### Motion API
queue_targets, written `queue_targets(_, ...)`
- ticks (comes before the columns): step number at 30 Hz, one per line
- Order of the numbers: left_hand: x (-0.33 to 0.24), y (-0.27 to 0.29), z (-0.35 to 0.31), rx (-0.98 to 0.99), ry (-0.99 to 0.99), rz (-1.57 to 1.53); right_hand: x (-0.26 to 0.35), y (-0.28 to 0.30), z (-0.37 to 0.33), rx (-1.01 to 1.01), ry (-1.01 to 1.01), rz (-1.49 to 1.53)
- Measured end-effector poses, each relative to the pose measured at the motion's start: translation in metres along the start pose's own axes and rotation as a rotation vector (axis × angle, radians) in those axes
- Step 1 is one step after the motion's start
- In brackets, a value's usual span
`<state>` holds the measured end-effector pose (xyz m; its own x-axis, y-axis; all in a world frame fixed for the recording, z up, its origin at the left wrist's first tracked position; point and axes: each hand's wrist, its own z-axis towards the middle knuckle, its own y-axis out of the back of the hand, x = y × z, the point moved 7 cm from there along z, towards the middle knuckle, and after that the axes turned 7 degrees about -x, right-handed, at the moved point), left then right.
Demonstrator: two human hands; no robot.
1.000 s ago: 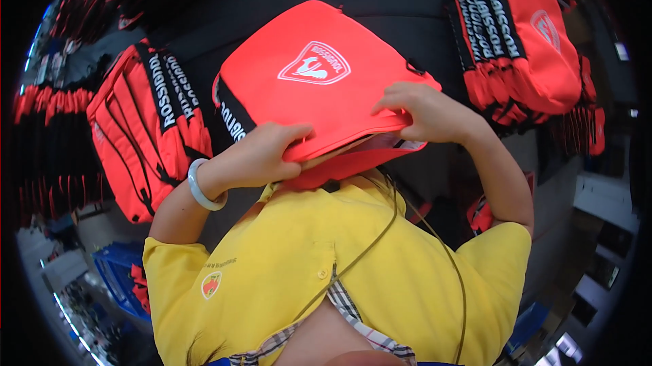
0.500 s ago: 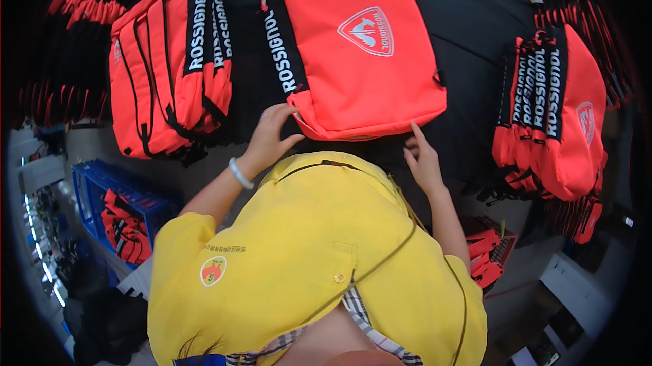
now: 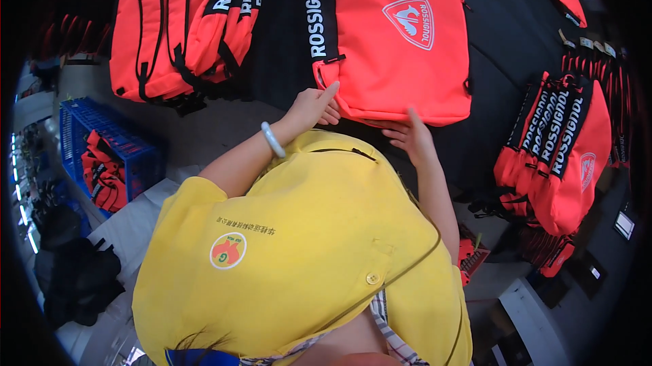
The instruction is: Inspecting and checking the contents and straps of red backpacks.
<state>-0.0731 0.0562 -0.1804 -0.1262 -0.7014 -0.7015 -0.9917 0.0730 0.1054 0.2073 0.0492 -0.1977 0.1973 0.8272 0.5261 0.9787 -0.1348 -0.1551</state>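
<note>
A bright red-orange backpack (image 3: 401,67) lies flat before me, its black lettered side strip (image 3: 324,9) on the left and a pale shield emblem on its face. At its near left corner my left hand (image 3: 311,109) is closed, thumb on the fabric and fingers curled by the lower edge. My right hand (image 3: 413,140) takes the near edge from the front. Its thumb lies against the top, and its fingers reach partly under the bag, where their tips are hidden. A pale bracelet (image 3: 273,140) circles my left wrist.
The backpack rests on a black-covered table (image 3: 502,33). Similar backpacks are stacked at the left (image 3: 170,20) and several stand at the right (image 3: 553,155). Down on the left, a blue crate (image 3: 146,162) holds red-and-black pieces; a red basket (image 3: 470,257) shows beyond my right arm.
My view has shifted, so the backpack appears farther up and right. The right hand has gone from a fingertip touch to fingers under the near edge; the left thumb has moved onto the corner.
</note>
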Motion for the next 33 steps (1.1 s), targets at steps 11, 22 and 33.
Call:
queue_targets(11,-0.098,-0.023,-0.051,0.347,-0.151,-0.926,0.073,-0.051,-0.073,0.505,0.303,0.67)
queue_targets(22,-0.144,-0.04,-0.09,0.586,-0.174,-0.93,0.06,-0.068,-0.095,0.479,0.346,0.701)
queue_targets(33,-0.128,-0.045,-0.089,0.514,-0.149,-0.876,0.044,-0.088,-0.089,0.356,0.487,0.403)
